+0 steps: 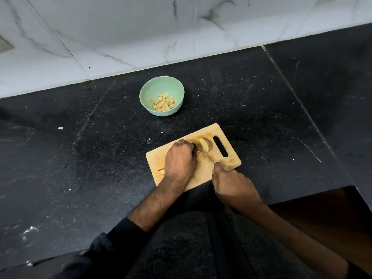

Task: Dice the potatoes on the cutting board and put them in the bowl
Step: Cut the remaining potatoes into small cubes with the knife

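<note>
One black counter [80, 158] holds a wooden cutting board [231, 160] near its front edge, bare stone all round it. Beyond sits a green bowl [149, 91] of diced potato [164, 102]. Left hand [179, 158] curls over a potato [205, 147]; right hand [231, 182] grips a knife [201, 152] slicing it.

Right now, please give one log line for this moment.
step: slicing | left hand: steadies potato | right hand: steel knife | green round bowl: holds dice

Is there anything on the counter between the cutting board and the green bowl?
Nothing visible. Only bare black counter lies between the cutting board and the bowl, which sits behind the board toward the wall.
</note>
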`<state>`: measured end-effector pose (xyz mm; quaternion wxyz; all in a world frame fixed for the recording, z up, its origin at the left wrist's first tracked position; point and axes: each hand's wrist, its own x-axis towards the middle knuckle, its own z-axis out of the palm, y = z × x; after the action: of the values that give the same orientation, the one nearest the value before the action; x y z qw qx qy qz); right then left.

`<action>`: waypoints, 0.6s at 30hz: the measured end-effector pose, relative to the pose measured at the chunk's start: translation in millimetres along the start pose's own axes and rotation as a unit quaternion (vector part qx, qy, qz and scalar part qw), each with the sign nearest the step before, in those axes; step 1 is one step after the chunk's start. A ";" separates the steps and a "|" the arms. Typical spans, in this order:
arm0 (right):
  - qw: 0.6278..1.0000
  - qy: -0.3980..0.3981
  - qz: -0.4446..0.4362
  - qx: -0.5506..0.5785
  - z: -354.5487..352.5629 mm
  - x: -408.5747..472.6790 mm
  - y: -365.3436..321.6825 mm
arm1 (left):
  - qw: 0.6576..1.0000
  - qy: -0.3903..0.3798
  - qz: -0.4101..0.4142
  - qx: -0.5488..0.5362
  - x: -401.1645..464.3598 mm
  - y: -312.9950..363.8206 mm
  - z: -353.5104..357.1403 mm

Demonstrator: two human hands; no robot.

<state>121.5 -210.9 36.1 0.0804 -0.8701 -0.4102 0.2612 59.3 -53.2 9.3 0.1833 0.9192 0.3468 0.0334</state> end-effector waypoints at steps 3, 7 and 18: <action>1.000 -0.019 0.009 -0.002 -2.5 0.8 0.1 | 1.000 0.004 0.007 0.000 -0.5 -0.8 3.0; 0.999 -0.041 0.017 -0.008 -1.2 1.2 -0.3 | 1.000 0.015 0.015 0.005 -2.4 -0.8 5.7; 0.998 -0.059 0.022 0.026 4.4 9.9 -1.7 | 0.999 0.015 0.029 -0.008 1.0 -4.1 12.4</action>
<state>123.3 -202.6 29.1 0.0729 -0.8598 -0.3878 0.3241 59.8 -53.7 -3.8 0.1842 0.9269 0.3223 0.0549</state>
